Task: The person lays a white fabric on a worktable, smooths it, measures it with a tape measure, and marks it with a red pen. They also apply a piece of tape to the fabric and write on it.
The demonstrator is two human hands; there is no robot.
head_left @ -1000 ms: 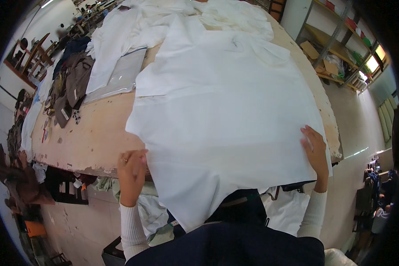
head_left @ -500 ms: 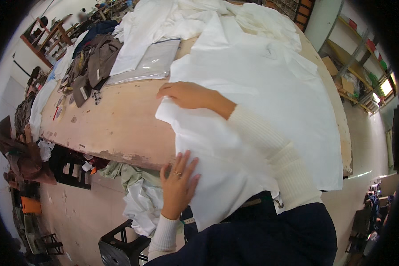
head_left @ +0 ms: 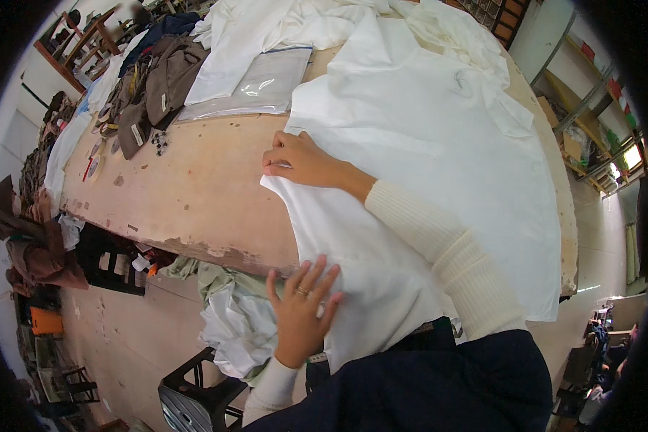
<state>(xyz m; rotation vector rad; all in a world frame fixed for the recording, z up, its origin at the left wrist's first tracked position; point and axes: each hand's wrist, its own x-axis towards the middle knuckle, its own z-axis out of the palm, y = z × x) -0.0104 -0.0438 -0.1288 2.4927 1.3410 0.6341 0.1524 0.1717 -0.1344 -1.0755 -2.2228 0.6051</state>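
Your wide view is fairly bright, with the white fabric point(head_left: 482, 194) nearly washed out, glare on the clear plastic packet point(head_left: 266, 83) and a glowing window point(head_left: 632, 156) at right, while the tabletop point(head_left: 194, 194) curves and the corners fall into black.

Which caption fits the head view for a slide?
At a worn table: right hand curled, left hand spread, both on white cloth.

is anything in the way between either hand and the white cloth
Nothing visible. The right hand curls at the left edge of the white cloth, and the left hand is over its near part. The brown garments lie apart, farther up the table.
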